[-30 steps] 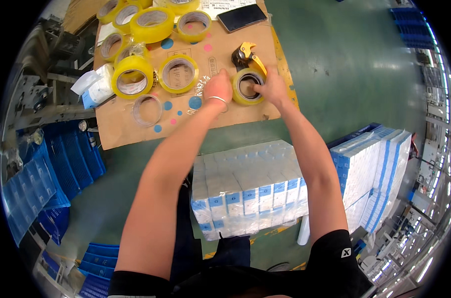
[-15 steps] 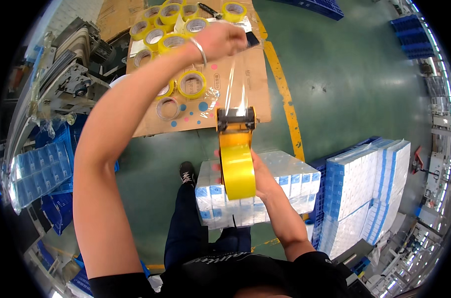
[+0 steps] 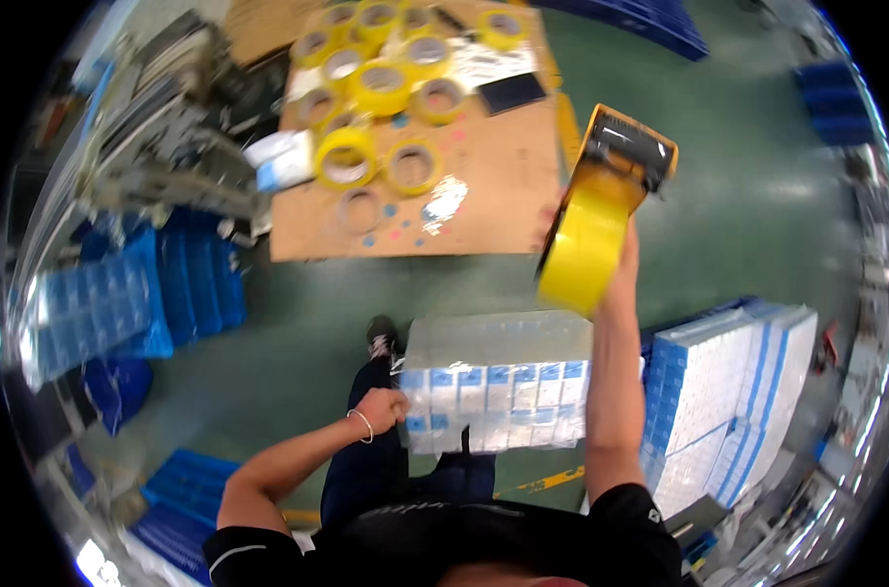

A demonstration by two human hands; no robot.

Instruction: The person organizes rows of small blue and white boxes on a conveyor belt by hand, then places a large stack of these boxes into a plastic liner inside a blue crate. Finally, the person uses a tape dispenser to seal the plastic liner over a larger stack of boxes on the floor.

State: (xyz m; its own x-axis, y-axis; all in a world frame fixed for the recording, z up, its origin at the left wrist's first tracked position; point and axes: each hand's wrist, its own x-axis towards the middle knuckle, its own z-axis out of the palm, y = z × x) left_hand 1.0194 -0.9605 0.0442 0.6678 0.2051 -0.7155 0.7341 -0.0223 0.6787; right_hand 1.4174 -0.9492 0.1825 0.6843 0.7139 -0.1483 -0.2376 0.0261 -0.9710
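Observation:
My right hand [image 3: 624, 272], mostly behind it, grips a yellow-and-black tape dispenser [image 3: 606, 186] with a wide yellow tape roll, raised to the right above the floor. A block of small white-and-blue boxes in clear film [image 3: 498, 377] is in front of my legs. At its left end is my left hand [image 3: 381, 406], fingers closed against the film; whatever they pinch is too small to make out. My right forearm crosses in front of the block's right end. Whether tape runs between dispenser and block does not show.
Several tape rolls [image 3: 412, 166], a dark flat rectangular object [image 3: 512, 92] and a white-and-blue packet [image 3: 280, 159] lie on a cardboard-topped table [image 3: 503, 196]. Wrapped boxes [image 3: 694, 411] are stacked at the right. Blue crates [image 3: 195, 293] and machinery [image 3: 160, 127] are at the left.
My left hand has come down from the tape stretched over the table to the block's left end. The dispenser in my right hand has moved up and right, and tilted.

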